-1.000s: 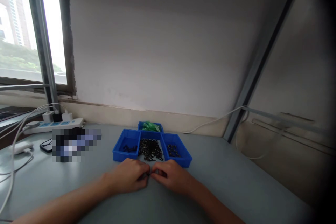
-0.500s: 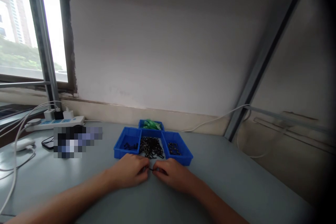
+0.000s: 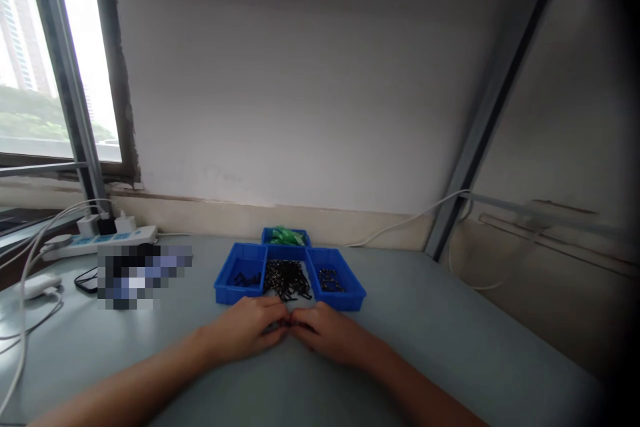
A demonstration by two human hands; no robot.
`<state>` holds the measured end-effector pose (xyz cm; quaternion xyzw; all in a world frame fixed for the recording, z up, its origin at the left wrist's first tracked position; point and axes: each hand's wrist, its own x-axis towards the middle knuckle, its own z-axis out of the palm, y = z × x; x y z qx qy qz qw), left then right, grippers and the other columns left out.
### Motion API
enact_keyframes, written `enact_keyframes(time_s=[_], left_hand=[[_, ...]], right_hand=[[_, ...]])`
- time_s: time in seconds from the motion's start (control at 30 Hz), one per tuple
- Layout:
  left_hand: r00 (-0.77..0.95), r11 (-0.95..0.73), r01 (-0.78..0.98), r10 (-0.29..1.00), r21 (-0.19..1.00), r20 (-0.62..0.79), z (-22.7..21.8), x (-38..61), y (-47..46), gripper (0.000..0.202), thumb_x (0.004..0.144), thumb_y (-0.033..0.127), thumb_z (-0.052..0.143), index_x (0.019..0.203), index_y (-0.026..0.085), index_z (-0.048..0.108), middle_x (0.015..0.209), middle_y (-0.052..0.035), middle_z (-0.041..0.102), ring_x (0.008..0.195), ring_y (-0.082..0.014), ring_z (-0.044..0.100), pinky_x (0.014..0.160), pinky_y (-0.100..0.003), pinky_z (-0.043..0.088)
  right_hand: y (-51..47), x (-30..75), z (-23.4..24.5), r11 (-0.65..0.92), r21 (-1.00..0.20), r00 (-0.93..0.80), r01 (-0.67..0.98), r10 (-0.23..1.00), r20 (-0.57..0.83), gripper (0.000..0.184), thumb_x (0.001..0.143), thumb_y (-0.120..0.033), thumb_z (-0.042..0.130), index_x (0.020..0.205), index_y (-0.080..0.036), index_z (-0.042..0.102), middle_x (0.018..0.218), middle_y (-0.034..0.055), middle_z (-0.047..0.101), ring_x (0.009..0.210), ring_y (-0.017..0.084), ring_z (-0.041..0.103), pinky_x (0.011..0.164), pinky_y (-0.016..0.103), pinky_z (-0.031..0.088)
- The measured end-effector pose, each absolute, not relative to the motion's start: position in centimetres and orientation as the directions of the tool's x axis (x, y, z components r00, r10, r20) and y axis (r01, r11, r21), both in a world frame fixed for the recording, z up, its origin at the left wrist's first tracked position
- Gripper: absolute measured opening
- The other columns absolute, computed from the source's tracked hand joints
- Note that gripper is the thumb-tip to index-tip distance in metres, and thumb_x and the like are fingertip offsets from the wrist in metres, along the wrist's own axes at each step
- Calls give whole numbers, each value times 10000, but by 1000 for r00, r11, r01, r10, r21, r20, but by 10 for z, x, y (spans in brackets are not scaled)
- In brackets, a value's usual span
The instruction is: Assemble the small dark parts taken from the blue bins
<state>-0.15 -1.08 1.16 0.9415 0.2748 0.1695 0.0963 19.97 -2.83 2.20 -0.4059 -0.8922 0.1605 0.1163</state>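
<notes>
On the grey surface (image 3: 180,320), left of heaped small black parts (image 3: 287,278), a power strip (image 3: 100,245) bears unreadable blue marks (image 3: 105,239); before those parts, left hand (image 3: 250,323) and right hand (image 3: 330,328) meet fingertip-to-fingertip, any grip hidden.

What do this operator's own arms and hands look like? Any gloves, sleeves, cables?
Each grip is an ungloved human hand: left hand, right hand. Left forearm and right forearm are bare as far as the frame shows. No sleeve, watch or cable visible on them. Image too soft to rule out rings or small markings.
</notes>
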Motion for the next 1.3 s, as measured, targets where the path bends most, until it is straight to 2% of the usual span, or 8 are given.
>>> enact_keyframes(time_s=[0.17, 0.3, 0.6, 0.8, 1.07, 1.3], left_hand=[[768, -793, 545, 603, 272, 217, 14, -1, -14, 98, 794, 182, 488, 860, 202, 557, 785, 11, 629, 706, -144, 593, 611, -207, 409], [765, -794, 571, 607, 208, 217, 15, -1, -13, 93, 776, 175, 476, 837, 205, 541, 722, 25, 622, 627, -136, 582, 548, -208, 377], [781, -816, 547, 578, 185, 238, 12, 0, -11, 105, 848, 224, 453, 852, 208, 556, 810, 12, 637, 731, -146, 598, 629, -213, 410], [781, -807, 570, 590, 152, 205, 15, -1, -11, 124, 841, 225, 458, 810, 199, 575, 753, 4, 643, 682, -156, 607, 571, -216, 388], [788, -811, 562, 584, 160, 192, 14, -1, -12, 121, 844, 211, 449, 818, 204, 566, 777, 7, 656, 707, -161, 616, 576, -218, 381], [776, -806, 566, 592, 172, 219, 13, -2, -9, 97, 821, 188, 462, 804, 191, 557, 779, -2, 634, 708, -160, 597, 587, -220, 385]], right_hand=[[-26, 202, 20, 617, -433, -650, 657, 755, 89, 224, 891, -287, 464, 935, -208, 668, 849, 11, 693, 735, 153, 605, 650, 222, 397], [-26, 203, 21, 593, -422, -615, 686, 782, 100, 199, 864, -303, 503, 888, -196, 670, 730, -2, 668, 649, 137, 575, 583, 210, 365], [-27, 202, 22, 605, -388, -610, 695, 782, 126, 241, 884, -314, 458, 773, -184, 628, 693, -9, 628, 640, 124, 541, 558, 210, 319], [-27, 201, 24, 576, -413, -584, 706, 803, 122, 193, 853, -270, 475, 750, -174, 608, 621, -19, 584, 582, 110, 507, 522, 197, 296], [-26, 202, 23, 572, -425, -579, 702, 805, 127, 195, 848, -273, 469, 749, -171, 603, 619, -20, 586, 585, 108, 509, 525, 199, 281], [-25, 203, 21, 589, -372, -598, 717, 795, 105, 166, 813, -226, 477, 749, -178, 623, 632, -13, 612, 599, 115, 538, 525, 202, 288]])
